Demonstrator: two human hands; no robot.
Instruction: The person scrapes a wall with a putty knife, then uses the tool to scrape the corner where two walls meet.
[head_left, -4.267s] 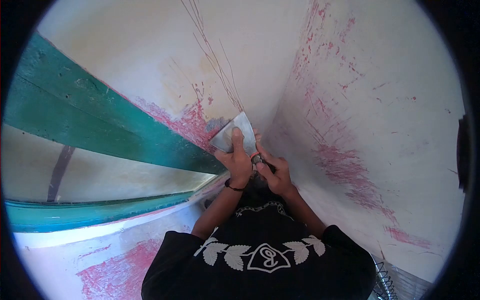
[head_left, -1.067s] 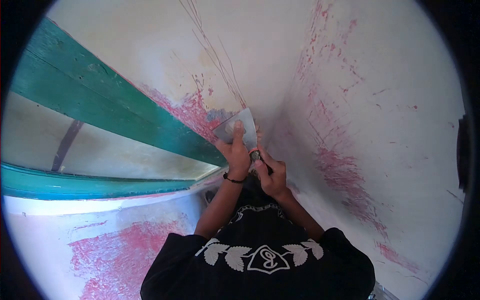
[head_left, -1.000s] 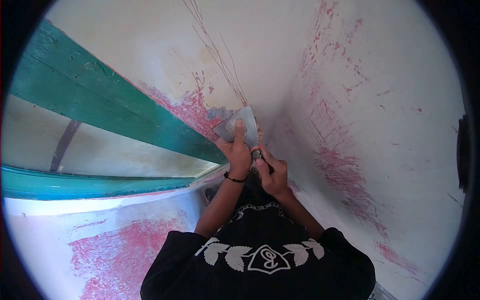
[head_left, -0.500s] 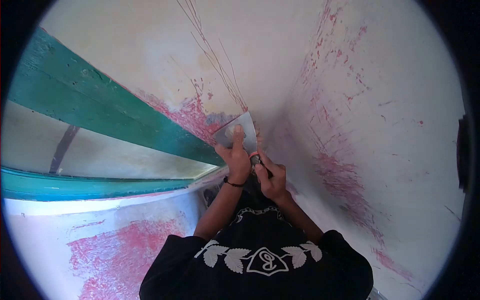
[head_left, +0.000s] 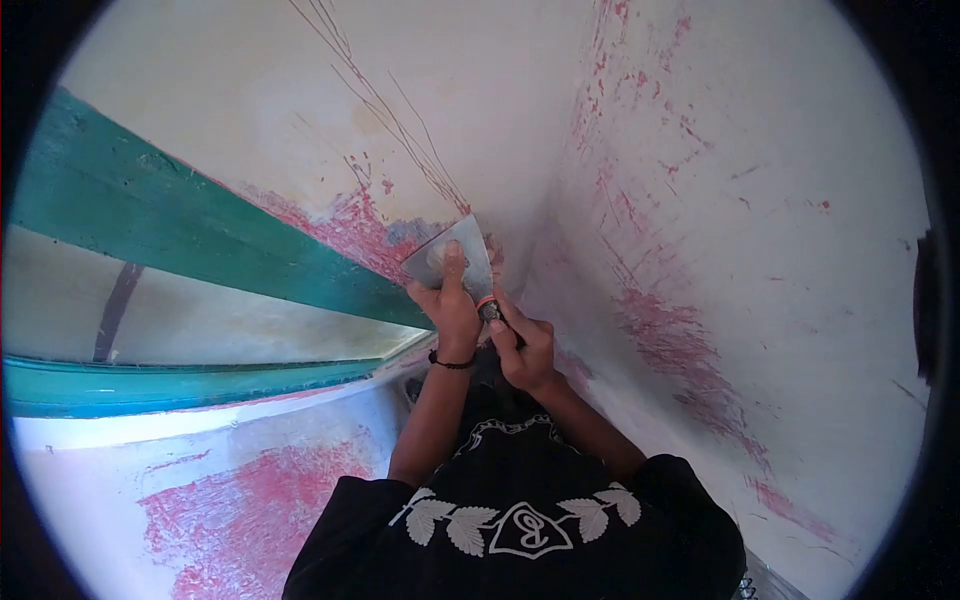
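A wide metal putty knife (head_left: 432, 258) lies with its blade against the wall, beside a patch of exposed pink and grey. My right hand (head_left: 525, 352) is closed around its dark handle, which has an orange band near the blade. On the blade's flat face, my left hand (head_left: 455, 312) presses with an extended finger, and its other fingers are partly hidden behind the blade. Scratch lines (head_left: 405, 140) run down the wall to the blade's upper corner. The blade's edge meets the pink scraped patch (head_left: 355, 225).
Left of my hands, a green wooden frame (head_left: 200, 220) slants down toward the corner. To the right stands a pale side wall (head_left: 800, 280) with pink scraped marks. Another pink patch (head_left: 250, 510) shows on the wall at lower left.
The whole view has shifted, so hands, putty knife and wall marks appear slightly further left. Against the wall, the blade sits at about the same spot, and both hands keep their hold.
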